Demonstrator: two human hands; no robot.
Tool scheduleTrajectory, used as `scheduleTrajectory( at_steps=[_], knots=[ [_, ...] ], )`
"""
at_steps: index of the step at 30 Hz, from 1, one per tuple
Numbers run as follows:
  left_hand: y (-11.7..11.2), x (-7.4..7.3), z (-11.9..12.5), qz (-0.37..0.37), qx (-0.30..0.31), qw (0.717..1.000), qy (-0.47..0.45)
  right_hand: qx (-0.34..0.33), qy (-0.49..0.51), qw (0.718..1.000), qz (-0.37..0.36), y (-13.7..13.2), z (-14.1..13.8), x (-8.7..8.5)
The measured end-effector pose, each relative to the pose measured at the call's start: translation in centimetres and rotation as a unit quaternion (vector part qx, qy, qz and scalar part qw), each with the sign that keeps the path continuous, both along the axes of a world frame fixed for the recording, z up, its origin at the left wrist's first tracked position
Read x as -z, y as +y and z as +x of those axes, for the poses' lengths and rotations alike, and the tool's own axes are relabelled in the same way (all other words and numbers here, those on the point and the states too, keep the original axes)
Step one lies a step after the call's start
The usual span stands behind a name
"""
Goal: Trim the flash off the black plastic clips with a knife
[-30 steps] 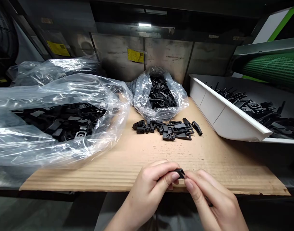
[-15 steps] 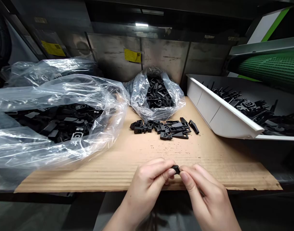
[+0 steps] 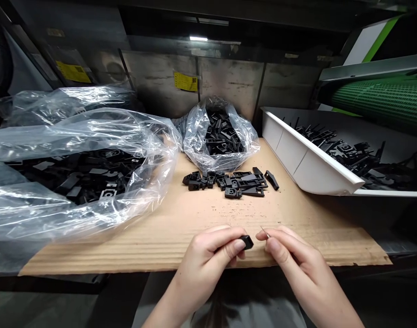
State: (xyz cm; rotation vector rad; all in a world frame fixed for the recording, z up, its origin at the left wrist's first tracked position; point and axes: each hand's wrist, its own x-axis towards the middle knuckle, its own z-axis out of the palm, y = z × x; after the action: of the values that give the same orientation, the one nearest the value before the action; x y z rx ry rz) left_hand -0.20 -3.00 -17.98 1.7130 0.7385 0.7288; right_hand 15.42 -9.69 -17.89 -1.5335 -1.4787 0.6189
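Note:
Near the front edge of the cardboard, my left hand (image 3: pixel 211 255) pinches a small black plastic part (image 3: pixel 247 242) between thumb and forefinger; its open end faces right. A short gap to the right, my right hand (image 3: pixel 293 259) is closed on a thin metal pin (image 3: pixel 265 231), whose fine tip points up and to the left. Most of the pin is hidden by the fingertips. Beyond both hands, a loose pile of black plastic parts (image 3: pixel 233 181) lies on the cardboard sheet (image 3: pixel 195 218), with one part (image 3: pixel 272 179) apart at its right.
A large clear plastic bag (image 3: pixel 143 196) of black parts fills the left side. Behind the pile stands a smaller bag (image 3: pixel 195 150) of black parts. At right, a white tray (image 3: pixel 297 155) holds long black pieces, below a green mesh roll (image 3: pixel 382 98).
My hands have moved apart, the right one shifting rightward. The thin pin now shows in my right fingers, and more of the black part shows in my left.

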Motion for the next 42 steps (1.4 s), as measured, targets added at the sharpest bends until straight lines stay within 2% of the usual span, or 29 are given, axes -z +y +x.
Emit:
scheduleTrajectory(
  at_steps=[2, 6, 13, 18, 23, 30, 42],
  knots=[
    [0.0, 0.0, 0.0, -0.026, 0.009, 1.000, -0.012, -0.013, -0.008, 1.000, 0.014, -0.3, 0.1, 0.4],
    [0.0, -0.3, -0.1, -0.071, 0.019, 0.996, -0.042, 0.004, 0.006, 0.999, 0.039, -0.7, -0.2, 1.0],
    [0.1, -0.4, -0.4, -0.077, 0.043, 0.995, -0.041, -0.074, -0.068, 0.993, 0.063, 0.2, -0.8, -0.5],
    [0.1, -0.3, -0.4, -0.063, 0.051, 0.996, -0.037, -0.099, -0.073, 0.992, 0.030, 0.2, -1.0, -1.1],
    [-0.2, 0.0, -0.3, -0.094, 0.019, 0.992, -0.081, -0.145, -0.093, 0.985, 0.029, -0.7, -1.3, -1.2],
    [0.0, -0.1, -0.5, -0.076, 0.038, 0.995, -0.060, -0.070, -0.021, 0.997, 0.038, -0.3, -1.0, -1.2],
    [0.1, -0.1, -0.6, -0.084, 0.059, 0.991, -0.083, -0.111, 0.012, 0.992, 0.057, 0.6, -1.4, -0.6]
  ],
)
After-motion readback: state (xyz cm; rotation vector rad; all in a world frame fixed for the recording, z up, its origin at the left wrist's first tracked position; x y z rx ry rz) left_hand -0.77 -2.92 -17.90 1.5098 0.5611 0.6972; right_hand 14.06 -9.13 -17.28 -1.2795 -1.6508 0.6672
